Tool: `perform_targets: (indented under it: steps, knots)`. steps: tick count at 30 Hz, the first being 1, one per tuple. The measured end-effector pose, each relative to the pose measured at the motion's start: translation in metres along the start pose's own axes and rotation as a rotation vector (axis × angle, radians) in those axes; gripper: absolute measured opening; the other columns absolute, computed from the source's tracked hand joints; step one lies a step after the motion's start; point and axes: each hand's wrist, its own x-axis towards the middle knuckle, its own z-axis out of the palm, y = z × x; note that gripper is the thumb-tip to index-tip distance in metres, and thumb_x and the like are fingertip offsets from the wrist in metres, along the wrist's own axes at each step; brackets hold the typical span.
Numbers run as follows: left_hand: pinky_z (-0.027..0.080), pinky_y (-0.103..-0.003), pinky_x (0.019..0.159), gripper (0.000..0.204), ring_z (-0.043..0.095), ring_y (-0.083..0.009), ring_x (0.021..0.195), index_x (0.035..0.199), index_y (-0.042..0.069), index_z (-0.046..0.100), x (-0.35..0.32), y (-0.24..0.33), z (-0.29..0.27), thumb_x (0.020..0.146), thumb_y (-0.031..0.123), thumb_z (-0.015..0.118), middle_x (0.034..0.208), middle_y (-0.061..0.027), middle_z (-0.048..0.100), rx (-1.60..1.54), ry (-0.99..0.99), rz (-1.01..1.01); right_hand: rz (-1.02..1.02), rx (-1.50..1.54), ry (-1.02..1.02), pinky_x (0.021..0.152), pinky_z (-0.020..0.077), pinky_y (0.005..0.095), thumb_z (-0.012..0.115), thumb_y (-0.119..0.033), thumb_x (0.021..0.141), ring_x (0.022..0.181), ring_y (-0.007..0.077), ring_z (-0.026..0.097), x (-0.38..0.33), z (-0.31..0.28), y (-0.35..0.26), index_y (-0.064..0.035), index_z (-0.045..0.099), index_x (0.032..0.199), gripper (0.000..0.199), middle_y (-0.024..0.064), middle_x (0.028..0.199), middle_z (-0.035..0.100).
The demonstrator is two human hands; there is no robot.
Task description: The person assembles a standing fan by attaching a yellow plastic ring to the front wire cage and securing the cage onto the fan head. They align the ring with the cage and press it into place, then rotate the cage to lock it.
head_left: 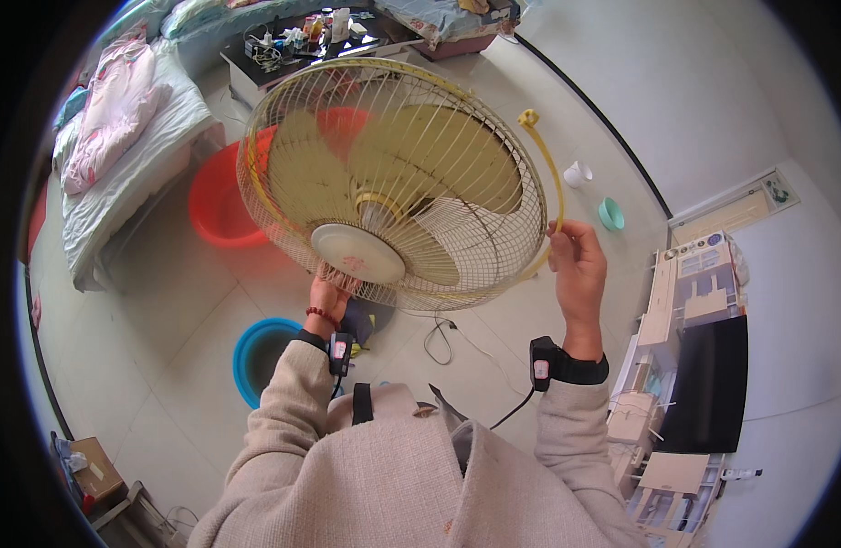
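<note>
A standing fan's round wire cage, yellowed, with beige blades inside and a pale round cap at its hub, fills the middle of the view. My left hand grips the lower edge of the cage, just under the hub. My right hand pinches a yellow plastic rim band that has come away from the cage's right side and curves up to a small clasp end. The lower part of the band still follows the cage rim.
A red basin sits on the floor behind the fan, a blue basin near my left arm. A bed is on the left, a cluttered dark table beyond. A black cord trails on the tiles. Television and cabinet stand right.
</note>
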Motion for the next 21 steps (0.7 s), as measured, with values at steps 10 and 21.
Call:
perform_targets:
  steps: [10, 21]
  knots:
    - [0.050, -0.042, 0.088, 0.034, 0.056, -0.0276, 0.111, 0.128, 0.011, 0.047, -0.0009, 0.0019, 0.0012, 0.100, 0.024, 0.034, 0.126, -0.0088, 0.055, 0.009, 0.074, -0.032, 0.032, -0.094, 0.051, 0.051, 0.0335, 0.0194, 0.057, -0.016, 0.093, 0.057, 0.0039, 0.042, 0.0020, 0.0051, -0.0086, -0.0009, 0.058, 0.100, 0.016, -0.0030, 0.069, 0.053]
    - [0.050, -0.048, 0.091, 0.036, 0.057, -0.0305, 0.112, 0.129, 0.008, 0.045, -0.0026, 0.0023, 0.0103, 0.100, 0.018, 0.027, 0.125, -0.0123, 0.056, 0.022, 0.062, 0.025, 0.005, -0.170, 0.081, 0.062, 0.0423, 0.0210, 0.064, -0.026, 0.090, 0.065, 0.0066, 0.051, 0.0019, 0.0027, -0.0007, -0.0008, 0.062, 0.097, 0.026, 0.0006, 0.078, 0.060]
